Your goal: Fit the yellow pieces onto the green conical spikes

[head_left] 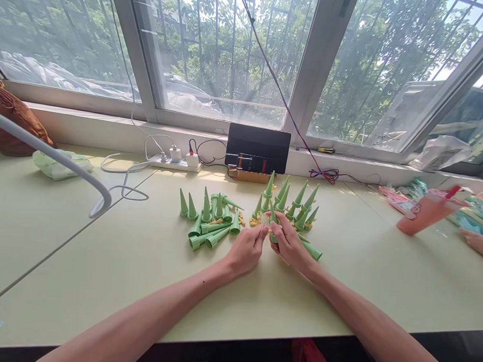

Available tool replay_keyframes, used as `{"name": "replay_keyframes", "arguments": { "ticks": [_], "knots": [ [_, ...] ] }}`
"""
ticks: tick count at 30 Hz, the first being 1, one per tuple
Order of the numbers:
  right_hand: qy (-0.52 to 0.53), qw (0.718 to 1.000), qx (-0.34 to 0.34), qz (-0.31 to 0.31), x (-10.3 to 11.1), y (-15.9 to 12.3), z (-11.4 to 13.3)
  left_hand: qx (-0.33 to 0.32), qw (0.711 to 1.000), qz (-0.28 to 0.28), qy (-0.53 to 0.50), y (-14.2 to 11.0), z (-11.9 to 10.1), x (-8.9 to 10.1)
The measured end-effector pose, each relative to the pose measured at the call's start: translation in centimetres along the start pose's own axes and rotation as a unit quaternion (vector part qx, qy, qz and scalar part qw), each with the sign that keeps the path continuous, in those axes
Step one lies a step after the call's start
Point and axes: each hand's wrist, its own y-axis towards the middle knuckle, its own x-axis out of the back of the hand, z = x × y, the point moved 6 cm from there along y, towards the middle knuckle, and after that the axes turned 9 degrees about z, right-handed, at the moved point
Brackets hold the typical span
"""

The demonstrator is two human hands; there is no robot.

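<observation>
My right hand point(290, 245) is wrapped round a green plastic cone spike point(273, 214), its tip pointing up. Close beside it, my left hand point(247, 249) is closed in a pinch. A small pale piece point(265, 220) shows between the two hands, but what the left fingers hold is not clear. Behind the hands stand several upright green cones point(299, 194) with small yellow pieces on them. To the left is a second group of green cones point(206, 209), some standing and some lying with their ribbed open ends showing. Loose yellow pieces point(241, 219) lie among them.
A black tablet point(258, 144) leans at the window with a phone point(253, 164) before it. A power strip point(174, 164) with cables is at the back left. A pink drink cup point(426, 211) tilts at right, near another person's hand point(477, 242). A white curved bar point(56, 156) crosses the left.
</observation>
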Motion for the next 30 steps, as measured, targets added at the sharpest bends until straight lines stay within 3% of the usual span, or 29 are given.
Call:
{"name": "replay_keyframes", "arguments": {
  "ticks": [11, 16, 22, 24, 26, 30],
  "knots": [
    [-0.033, 0.999, 0.02, -0.003, 0.1, 0.1, -0.4, 0.067, 0.988, 0.013, -0.137, 0.1, 0.8, -0.5],
    [-0.076, 0.997, 0.029, -0.006, 0.4, 0.2, -0.5, 0.167, 0.942, 0.095, -0.276, -0.2, 1.1, -1.4],
    [-0.128, 0.991, 0.049, -0.008, 0.7, 0.2, -0.5, 0.194, 0.907, 0.139, -0.346, -0.3, 0.9, -1.6],
    [-0.127, 0.991, 0.044, -0.015, 0.7, 0.2, -0.4, 0.198, 0.913, 0.138, -0.329, -0.3, 1.3, -1.7],
    [-0.117, 0.992, 0.033, -0.021, 0.6, 0.2, -0.4, 0.176, 0.939, 0.11, -0.275, -0.1, 1.4, -1.4],
    [-0.035, 0.999, -0.004, -0.018, 0.1, 0.1, -0.3, 0.055, 0.996, 0.029, -0.07, 0.4, 0.4, 0.3]
  ]
}}
